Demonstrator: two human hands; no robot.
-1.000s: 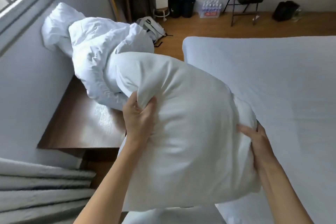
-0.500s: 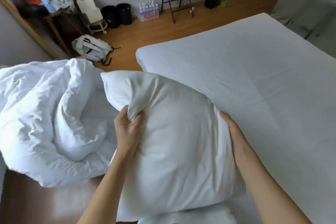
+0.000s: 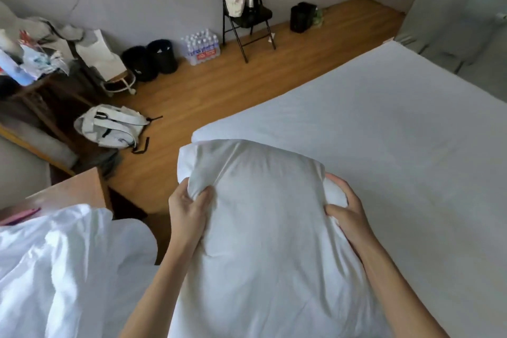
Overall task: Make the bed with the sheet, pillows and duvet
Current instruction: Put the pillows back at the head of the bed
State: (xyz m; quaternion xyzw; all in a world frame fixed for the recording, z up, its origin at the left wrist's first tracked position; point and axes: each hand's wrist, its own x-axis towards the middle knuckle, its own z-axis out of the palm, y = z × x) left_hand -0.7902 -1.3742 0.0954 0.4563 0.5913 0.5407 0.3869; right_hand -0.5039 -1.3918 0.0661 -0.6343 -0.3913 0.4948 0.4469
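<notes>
Both hands (image 3: 189, 207) (image 3: 347, 215) clutch pillow (image 3: 269, 241) edges over the sheet (image 3: 384, 145).

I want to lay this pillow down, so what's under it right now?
Under the pillow, gripped by the left hand and right hand, the white sheet shows around its far and right edges. The area directly beneath is covered, so nothing there can be confirmed.

I hold a plump white pillow (image 3: 263, 228) over the near corner of the bed, its case bunched where my left hand (image 3: 186, 208) pinches it and dented where my right hand (image 3: 347, 217) grips its side. The white sheet (image 3: 384, 145) lies smooth and flat across the mattress (barely a wrinkle). The duvet (image 3: 63, 269) sits crumpled in a heap to my left.
</notes>
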